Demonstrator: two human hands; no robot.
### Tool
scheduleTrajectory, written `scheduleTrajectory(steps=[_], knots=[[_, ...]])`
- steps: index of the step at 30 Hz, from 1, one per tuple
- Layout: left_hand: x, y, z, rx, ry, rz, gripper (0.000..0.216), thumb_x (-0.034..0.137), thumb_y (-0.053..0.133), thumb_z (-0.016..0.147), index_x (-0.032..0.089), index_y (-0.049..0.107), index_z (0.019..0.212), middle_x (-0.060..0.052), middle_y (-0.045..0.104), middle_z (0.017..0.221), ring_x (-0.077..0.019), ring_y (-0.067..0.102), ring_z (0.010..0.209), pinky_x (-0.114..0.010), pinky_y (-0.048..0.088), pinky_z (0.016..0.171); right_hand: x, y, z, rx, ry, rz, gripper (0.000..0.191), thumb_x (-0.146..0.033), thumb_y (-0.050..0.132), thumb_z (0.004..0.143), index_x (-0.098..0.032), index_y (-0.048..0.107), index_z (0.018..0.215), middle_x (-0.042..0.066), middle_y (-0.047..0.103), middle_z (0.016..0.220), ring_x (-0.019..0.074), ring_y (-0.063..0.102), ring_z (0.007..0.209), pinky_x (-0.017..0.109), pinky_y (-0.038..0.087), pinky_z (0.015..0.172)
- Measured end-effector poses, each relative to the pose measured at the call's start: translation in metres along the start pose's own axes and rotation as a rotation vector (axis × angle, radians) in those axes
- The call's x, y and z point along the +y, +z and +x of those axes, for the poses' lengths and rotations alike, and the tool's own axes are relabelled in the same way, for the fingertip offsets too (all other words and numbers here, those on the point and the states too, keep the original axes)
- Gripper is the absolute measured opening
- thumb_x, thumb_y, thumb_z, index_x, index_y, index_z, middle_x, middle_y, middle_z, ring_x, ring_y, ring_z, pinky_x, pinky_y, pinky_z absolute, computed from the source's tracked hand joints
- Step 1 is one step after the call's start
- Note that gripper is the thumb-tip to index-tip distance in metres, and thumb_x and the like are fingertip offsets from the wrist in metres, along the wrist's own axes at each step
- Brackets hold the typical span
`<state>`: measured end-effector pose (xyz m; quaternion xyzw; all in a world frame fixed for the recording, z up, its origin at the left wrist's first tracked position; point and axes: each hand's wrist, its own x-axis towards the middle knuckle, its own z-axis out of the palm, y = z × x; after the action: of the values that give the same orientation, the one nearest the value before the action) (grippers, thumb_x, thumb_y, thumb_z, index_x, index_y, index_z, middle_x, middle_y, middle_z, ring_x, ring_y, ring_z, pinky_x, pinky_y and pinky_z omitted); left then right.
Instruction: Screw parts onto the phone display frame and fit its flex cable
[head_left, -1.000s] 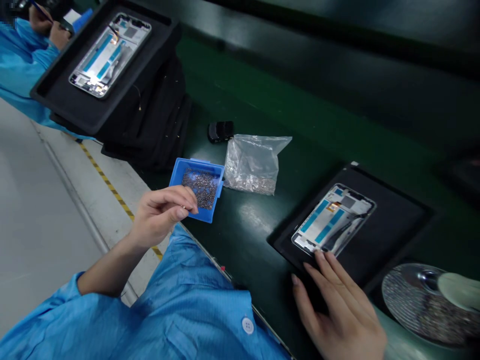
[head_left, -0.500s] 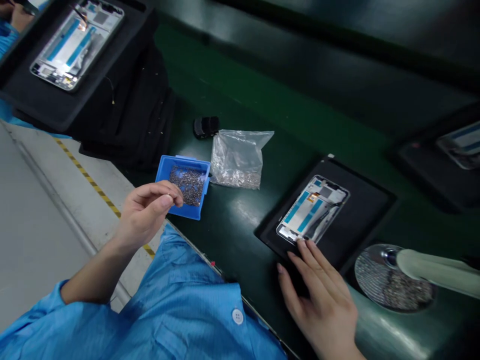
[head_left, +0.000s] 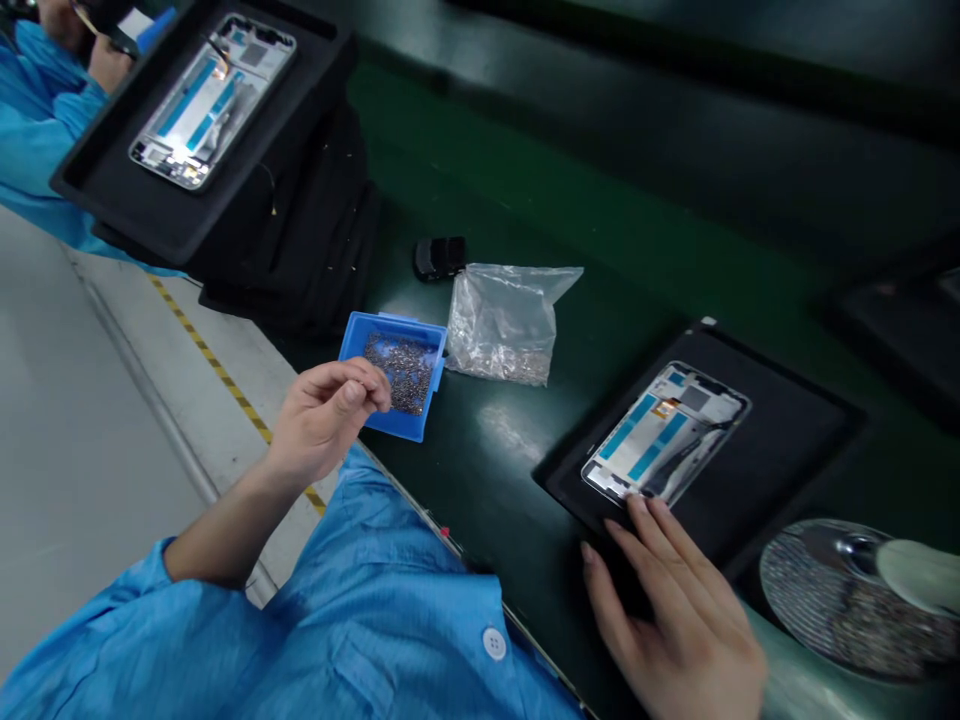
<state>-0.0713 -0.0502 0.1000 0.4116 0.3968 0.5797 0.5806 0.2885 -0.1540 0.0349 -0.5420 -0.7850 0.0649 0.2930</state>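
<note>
My left hand is closed in a pinch at the near left side of a small blue box. Whatever sits between its fingertips, if anything, is too small to make out. Many tiny screws lie in the box. My right hand is open, its fingers spread across the near edge of a black tray. Its fingertips touch the lower end of an opened phone body with blue strips, lying in that tray.
A clear bag of small parts and a black object lie behind the box. Stacked black trays hold another phone body at left. A round ridged dish of small parts stands right. A co-worker's blue sleeve shows far left.
The whole view has shifted, so things appear further right. Both hands keep nearly the same pose, the left by the blue box and the right on the phone body.
</note>
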Motion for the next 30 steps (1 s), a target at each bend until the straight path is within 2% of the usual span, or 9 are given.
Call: scheduleTrajectory(steps=[6, 12, 15, 26, 30], knots=[[0.005, 0.005, -0.001, 0.022, -0.068, -0.072, 0.014, 0.037, 0.086, 0.096, 0.024, 0.087, 0.093, -0.003, 0.069, 0.086, -0.0141, 0.067, 0.084, -0.028, 0.059, 0.08, 0.001, -0.001, -0.001, -0.006, 0.0, -0.002, 0.032, -0.018, 0.085, 0.097, -0.009, 0.075, 0.126, 0.022, 0.072, 0.145, 0.0384, 0.072, 0.135, 0.049, 0.058, 0.119], [0.019, 0.02, -0.003, 0.093, -0.307, -0.309, 0.016, 0.034, 0.093, 0.09, 0.02, 0.085, 0.089, -0.002, 0.065, 0.083, -0.0092, 0.062, 0.077, -0.02, 0.058, 0.072, 0.0, 0.0, -0.001, -0.009, 0.002, -0.003, 0.029, -0.018, 0.086, 0.097, -0.01, 0.075, 0.123, 0.021, 0.073, 0.144, 0.0392, 0.073, 0.134, 0.05, 0.06, 0.117], [0.023, 0.024, -0.001, 0.094, -0.376, -0.385, 0.014, 0.032, 0.092, 0.091, 0.02, 0.085, 0.089, -0.002, 0.066, 0.083, -0.0091, 0.063, 0.077, -0.018, 0.059, 0.072, 0.001, 0.0, -0.001, -0.003, -0.005, -0.003, 0.031, -0.018, 0.086, 0.096, -0.009, 0.075, 0.124, 0.022, 0.073, 0.144, 0.0395, 0.073, 0.133, 0.05, 0.06, 0.117], [0.021, 0.029, 0.008, 0.214, -0.427, -0.413, 0.012, 0.029, 0.09, 0.09, 0.019, 0.082, 0.09, -0.002, 0.072, 0.088, -0.0115, 0.071, 0.084, -0.021, 0.065, 0.079, 0.0, -0.002, -0.001, -0.033, 0.012, 0.002, 0.033, -0.019, 0.085, 0.097, -0.012, 0.074, 0.127, 0.02, 0.071, 0.148, 0.0402, 0.072, 0.135, 0.054, 0.061, 0.116], [0.021, 0.031, 0.009, 0.218, -0.438, -0.424, 0.012, 0.028, 0.091, 0.09, 0.019, 0.082, 0.09, -0.001, 0.073, 0.088, -0.0108, 0.072, 0.084, -0.02, 0.065, 0.079, 0.0, -0.002, -0.002, -0.028, 0.013, 0.01, 0.032, -0.018, 0.086, 0.096, -0.01, 0.075, 0.126, 0.021, 0.071, 0.147, 0.0404, 0.072, 0.135, 0.053, 0.061, 0.116]])
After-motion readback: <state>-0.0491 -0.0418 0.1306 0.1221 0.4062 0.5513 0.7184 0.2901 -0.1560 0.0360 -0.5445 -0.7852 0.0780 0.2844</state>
